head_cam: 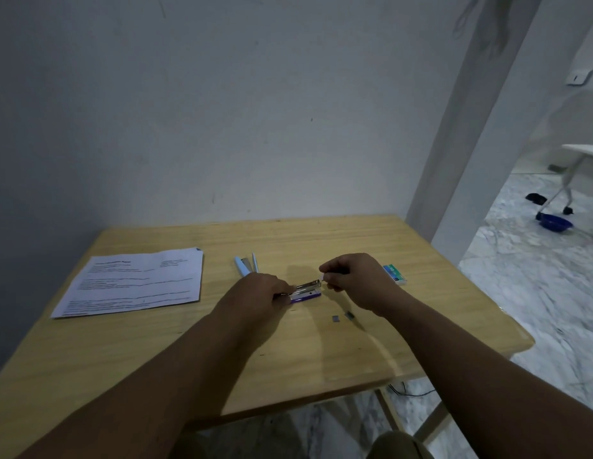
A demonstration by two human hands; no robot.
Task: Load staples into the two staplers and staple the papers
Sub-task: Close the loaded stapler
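Observation:
A purple stapler (306, 291) lies on the wooden table (156, 352) with its metal top lifted. My left hand (255, 294) grips its rear end. My right hand (351, 279) pinches a small pale strip of staples (322, 276) just above the stapler's front tip. A light blue stapler (243, 267) lies opened behind my left hand. The printed papers (136, 279) rest flat at the left. A green and white staple box (395, 272) sits behind my right hand. Two small staple pieces (342, 317) lie in front of my right wrist.
The table stands against a grey wall (222, 127). Its right edge drops to a marble floor (537, 293). A blue bowl (555, 222) and white table legs are on the floor far right.

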